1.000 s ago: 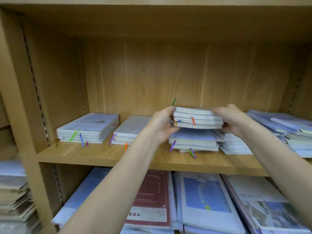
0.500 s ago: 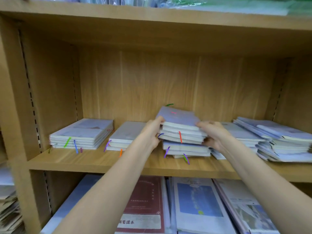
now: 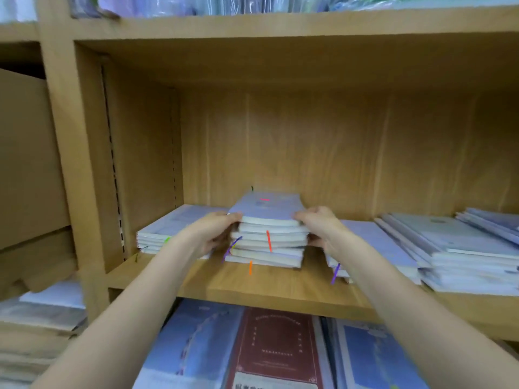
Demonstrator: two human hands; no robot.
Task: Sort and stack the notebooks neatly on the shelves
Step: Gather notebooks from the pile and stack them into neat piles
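At the centre of the frame a stack of notebooks (image 3: 266, 234) sits on the wooden shelf (image 3: 280, 293), with pale lilac covers and white page edges facing the camera. Both hands clasp it from the sides. The left hand (image 3: 213, 234) has its fingers curled round the stack's left edge, thumb up at the top notebook's corner. The right hand (image 3: 320, 228) grips the right edge the same way, fingers wrapped in against the page edges. The upper notebooks sit slightly askew over the lower ones, so the stack is not quite squared.

Thin ribbon bookmarks hang from the front of the stack: a red one (image 3: 268, 240) near the middle, a purple one (image 3: 231, 248) at the lower left, and an orange one (image 3: 250, 268) dangling onto the shelf board.

To the left of centre, partly behind the left wrist, lies a lower pile of notebooks (image 3: 163, 231), with a green ribbon showing. Right of centre a second pile (image 3: 379, 245) lies just beside the right forearm, with a purple ribbon at its front. Further toward the right edge of the frame, a wider, looser heap (image 3: 463, 254) spreads out.

In the lower part of the frame, the shelf below holds a dark red book (image 3: 275, 349) between blue-covered books (image 3: 196, 341). Along the top edge, blurred wrapped items stand on the upper shelf (image 3: 280, 26).
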